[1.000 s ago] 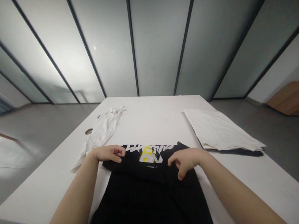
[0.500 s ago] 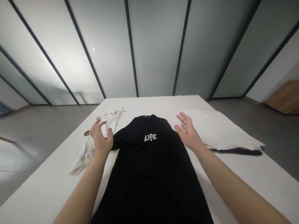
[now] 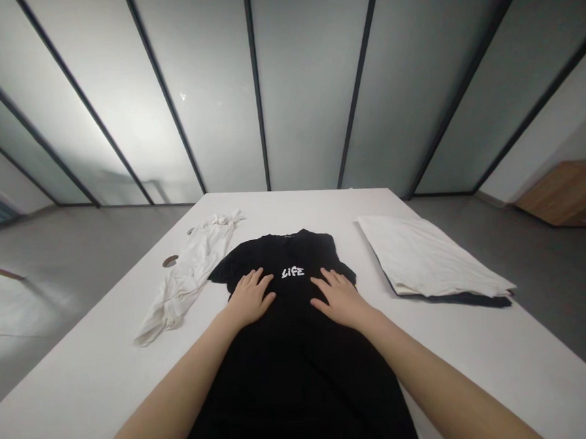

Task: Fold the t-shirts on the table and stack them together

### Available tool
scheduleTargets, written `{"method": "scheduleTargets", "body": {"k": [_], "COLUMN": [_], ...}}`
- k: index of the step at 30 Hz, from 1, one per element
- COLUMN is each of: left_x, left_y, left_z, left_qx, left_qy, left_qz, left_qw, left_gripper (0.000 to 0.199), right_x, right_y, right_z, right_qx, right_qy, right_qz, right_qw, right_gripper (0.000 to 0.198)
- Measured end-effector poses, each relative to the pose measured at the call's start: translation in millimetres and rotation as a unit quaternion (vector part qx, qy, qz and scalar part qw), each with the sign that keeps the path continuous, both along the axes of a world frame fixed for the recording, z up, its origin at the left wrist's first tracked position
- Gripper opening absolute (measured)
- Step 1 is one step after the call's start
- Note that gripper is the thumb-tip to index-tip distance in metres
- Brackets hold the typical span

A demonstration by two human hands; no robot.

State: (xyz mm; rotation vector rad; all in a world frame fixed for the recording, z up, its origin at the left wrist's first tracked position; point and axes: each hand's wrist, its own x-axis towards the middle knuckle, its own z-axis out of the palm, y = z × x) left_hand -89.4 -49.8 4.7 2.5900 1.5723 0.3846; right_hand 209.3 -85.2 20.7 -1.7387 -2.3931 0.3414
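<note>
Half a second ago your hands hovered spread on either side of the black T-shirt (image 3: 290, 350); now both have come down flat on its chest, so the cloth is laid out and being pressed smooth rather than held.

Well off to the left of your left hand lies a crumpled white garment (image 3: 188, 277), twisted into a loose rope shape, soft and wrinkled, with a round cable hole (image 3: 169, 261) in the table just beside it. Your left hand (image 3: 248, 299) rests palm down on the shirt, fingers open and spread, gripping nothing. Between your two hands, just ahead of the fingertips, sits the small white "LIFE" print (image 3: 292, 272), crisp against the matte black knit. Your right hand (image 3: 340, 299) mirrors the left: flat, fingers splayed, nothing pinched.

The shirt runs from the collar beyond your fingers back toward you, lengthwise on the smooth white table (image 3: 477, 367), its short sleeves folded in at the shoulders. Well to the right of your right hand lies a neat folded stack (image 3: 427, 258), flat white cloth over a dark layer.
</note>
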Motion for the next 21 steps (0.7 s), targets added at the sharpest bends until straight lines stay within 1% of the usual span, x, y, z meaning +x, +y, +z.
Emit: {"method": "scheduleTargets", "body": {"k": [2, 3, 4, 5, 6, 8, 9, 10, 11, 13, 14, 15, 16, 17, 18, 19, 20, 21], "left_x": [-3.9, -7.2, -11.6, -17.3, -24.5, -42.5, -52.3, -61.9, -70.5, -83.2, -86.8, -88.7, -89.1, -88.3, -86.6, -84.5, -82.2, -79.9], "left_y": [0.8, 2.5, 5.1, 8.4, 12.0, 19.0, 22.0, 24.6, 27.0, 31.6, 34.2, 37.0, 39.9, 42.6, 45.0, 47.0, 48.4, 49.3], "left_z": [8.5, 13.6, 18.5, 22.7, 25.7, 27.8, 27.0, 25.4, 23.5, 19.8, 18.7, 18.1, 18.0, 18.2, 18.7, 19.3, 20.0, 20.7], "left_qx": [-0.009, -0.011, -0.006, 0.011, 0.038, 0.091, 0.096, 0.088, 0.069, 0.033, 0.028, 0.028, 0.027, 0.022, 0.015, 0.003, -0.018, -0.047], "left_qy": [-0.009, -0.025, -0.044, -0.06, -0.068, -0.046, -0.022, 0.002, 0.018, 0.021, 0.004, -0.026, -0.069, -0.125, -0.192, -0.268, -0.35, -0.433], "left_qz": [-0.026, -0.028, -0.015, 0.02, 0.076, 0.217, 0.276, 0.318, 0.34, 0.339, 0.326, 0.313, 0.301, 0.29, 0.287, 0.292, 0.302, 0.31], "left_qw": [1.0, 0.999, 0.999, 0.998, 0.994, 0.971, 0.956, 0.944, 0.938, 0.94, 0.945, 0.949, 0.951, 0.948, 0.939, 0.918, 0.887, 0.845], "left_gripper": [0.045, 0.042, 0.041, 0.041, 0.043, 0.046, 0.047, 0.048, 0.049, 0.044, 0.038, 0.031, 0.025, 0.019, 0.015, 0.012, 0.01, 0.01], "right_x": [2.5, 5.9, 10.9, 17.3, 24.6, 39.5, 45.9, 50.7, 53.6, 54.4, 53.1, 51.5, 50.4, 50.2, 51.3, 53.9, 57.6, 62.0], "right_y": [-0.3, 1.7, 5.0, 9.1, 13.6, 22.4, 26.3, 29.8, 32.9, 38.4, 40.9, 43.2, 45.4, 47.2, 48.8, 49.9, 50.6, 51.1], "right_z": [15.6, 22.5, 27.7, 30.8, 31.4, 26.0, 21.1, 15.6, 10.2, 2.1, -0.2, -1.2, -1.2, -0.4, 0.7, 2.0, 3.0, 3.6], "right_qx": [-0.011, -0.019, -0.02, -0.01, 0.011, 0.049, 0.053, 0.047, 0.037, 0.02, 0.015, 0.007, -0.007, -0.031, -0.069, -0.121, -0.179, -0.235], "right_qy": [0.034, 0.062, 0.092, 0.116, 0.127, 0.101, 0.074, 0.048, 0.032, 0.041, 0.073, 0.126, 0.202, 0.297, 0.4, 0.499, 0.584, 0.648], "right_qz": [0.03, 0.03, 0.009, -0.034, -0.09, -0.194, -0.22, -0.226, -0.216, -0.18, -0.165, -0.158, -0.158, -0.16, -0.16, -0.156, -0.147, -0.135], "right_qw": [0.999, 0.997, 0.996, 0.993, 0.988, 0.974, 0.971, 0.972, 0.975, 0.983, 0.983, 0.979, 0.966, 0.941, 0.9, 0.844, 0.778, 0.711], "right_gripper": [0.047, 0.04, 0.039, 0.039, 0.04, 0.041, 0.042, 0.045, 0.046, 0.039, 0.033, 0.029, 0.027, 0.027, 0.028, 0.029, 0.029, 0.028]}}
